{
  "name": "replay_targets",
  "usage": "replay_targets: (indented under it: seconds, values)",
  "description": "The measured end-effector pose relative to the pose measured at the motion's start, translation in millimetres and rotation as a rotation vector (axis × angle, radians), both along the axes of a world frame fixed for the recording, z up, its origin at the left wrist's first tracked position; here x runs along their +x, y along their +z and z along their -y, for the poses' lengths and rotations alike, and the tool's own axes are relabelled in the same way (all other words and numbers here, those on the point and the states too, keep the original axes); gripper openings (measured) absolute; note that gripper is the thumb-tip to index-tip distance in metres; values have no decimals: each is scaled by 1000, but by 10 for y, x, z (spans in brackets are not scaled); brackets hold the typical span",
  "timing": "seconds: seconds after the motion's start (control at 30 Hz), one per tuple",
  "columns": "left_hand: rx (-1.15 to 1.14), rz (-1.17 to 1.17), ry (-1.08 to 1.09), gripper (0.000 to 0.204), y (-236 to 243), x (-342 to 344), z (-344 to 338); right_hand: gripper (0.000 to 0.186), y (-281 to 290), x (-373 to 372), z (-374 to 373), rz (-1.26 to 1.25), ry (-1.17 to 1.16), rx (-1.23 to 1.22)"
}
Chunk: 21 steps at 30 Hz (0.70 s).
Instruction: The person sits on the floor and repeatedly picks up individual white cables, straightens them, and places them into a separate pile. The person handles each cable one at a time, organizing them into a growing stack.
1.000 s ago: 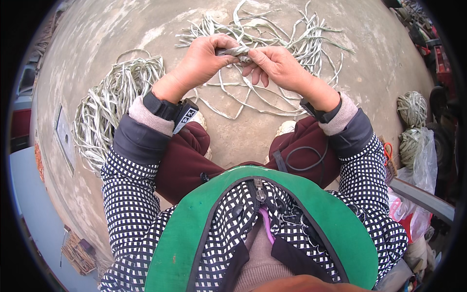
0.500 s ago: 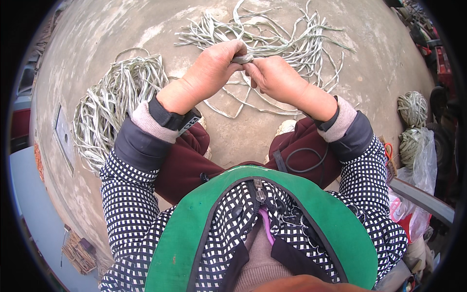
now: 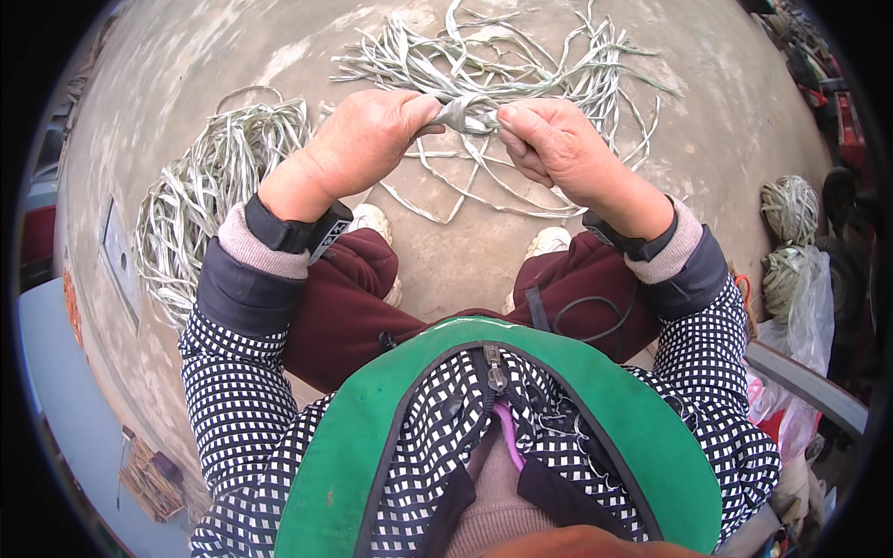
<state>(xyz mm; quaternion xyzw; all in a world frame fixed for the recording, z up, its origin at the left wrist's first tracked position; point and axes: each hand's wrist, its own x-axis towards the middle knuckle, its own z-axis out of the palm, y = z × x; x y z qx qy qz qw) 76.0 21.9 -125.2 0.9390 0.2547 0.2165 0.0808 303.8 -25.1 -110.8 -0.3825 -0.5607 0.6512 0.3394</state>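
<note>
now your left hand [image 3: 365, 139] and right hand [image 3: 549, 139] have drawn close, both pinching shut on the folded strap bundle [image 3: 468, 113], tightening it above the loose strands [image 3: 521, 65].

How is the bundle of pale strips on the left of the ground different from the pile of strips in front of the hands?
The left bundle lies gathered in long looped strands, fairly orderly; the front pile is spread loose and tangled, with ends sticking out. No hand touches the left bundle, while the left hand and right hand pinch a strip above the front pile. Both are pale grey-green flat strips on the concrete floor.
</note>
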Motion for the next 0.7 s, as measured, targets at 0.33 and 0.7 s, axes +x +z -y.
replay_targets:
  seconds: [0.33, 0.7]
  values:
    - [188, 44, -50, 11, 219, -95, -128, 41, 173, 79, 112, -127, 3, 25]
    - [242, -187, -99, 10, 176, -100, 64, 50, -181, 155, -150, -81, 343, -169]
